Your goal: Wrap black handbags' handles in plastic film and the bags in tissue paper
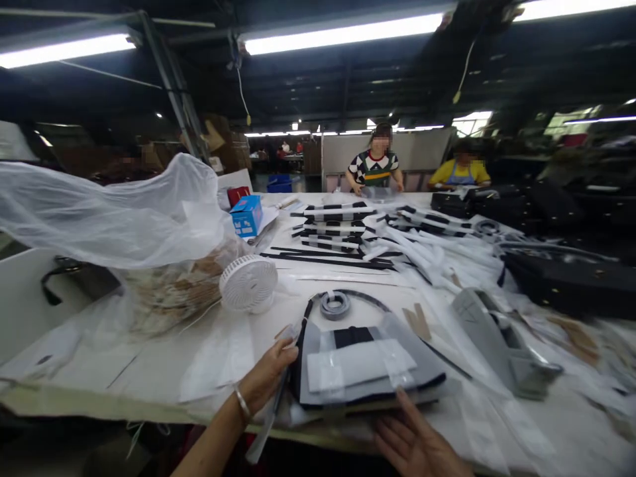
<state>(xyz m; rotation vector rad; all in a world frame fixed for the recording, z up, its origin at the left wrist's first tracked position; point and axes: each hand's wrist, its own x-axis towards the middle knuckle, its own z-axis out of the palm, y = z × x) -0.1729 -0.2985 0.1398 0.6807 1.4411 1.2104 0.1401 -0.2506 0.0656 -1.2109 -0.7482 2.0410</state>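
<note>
In front of me on the table lies a flat dark handbag (311, 397) covered in grey-white foam sheet. A folded white packing pad (362, 366) is fixed across its front with clear tape. Its thin dark handle arches over a coiled grey strap (334, 305). At the bag's left edge, my left hand (268, 377) is closed on a narrow strip wrapped in clear plastic (268, 427), whose end hangs over the table edge. My right hand (417, 437) is open, palm partly up, with a fingertip at the bag's lower right.
A small white fan (248, 283) and a large plastic bag of brown paper pieces (169, 298) stand left. On the right are a grey tape dispenser (507, 344) and black bags (571, 281). Wrapped strips (332, 228) lie further back. Two people sit across the table.
</note>
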